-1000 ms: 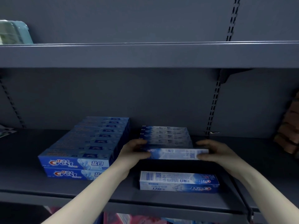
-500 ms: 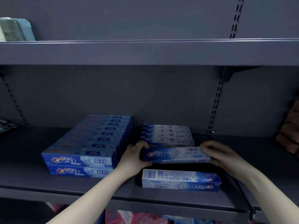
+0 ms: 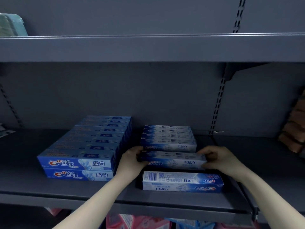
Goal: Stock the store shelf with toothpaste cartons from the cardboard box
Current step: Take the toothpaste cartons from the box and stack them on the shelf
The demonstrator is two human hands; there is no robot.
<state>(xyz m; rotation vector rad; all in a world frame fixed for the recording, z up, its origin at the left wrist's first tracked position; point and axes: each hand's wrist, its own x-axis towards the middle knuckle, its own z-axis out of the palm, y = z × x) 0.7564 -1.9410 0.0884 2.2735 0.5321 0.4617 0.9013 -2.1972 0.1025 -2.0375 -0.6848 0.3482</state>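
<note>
I see both forearms reaching in over the shelf's point(image 3: 165, 200) front edge. My left hand point(image 3: 130, 160) curls round the left end of a pale toothpaste carton point(image 3: 173, 160), my right hand point(image 3: 217, 158) pinches its right end; the carton sits level, mid-shelf, just in front of the pale row point(image 3: 168, 138) of about five. One more pale carton point(image 3: 181, 181) lies upside down near the front edge. The dark-blue stack point(image 3: 85, 146) at left is two layers high, roughly eight deep.

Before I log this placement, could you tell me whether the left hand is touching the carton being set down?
Touching. The head view shows the left hand gripping the held carton's left end, fingers wrapped over its edge.
</note>
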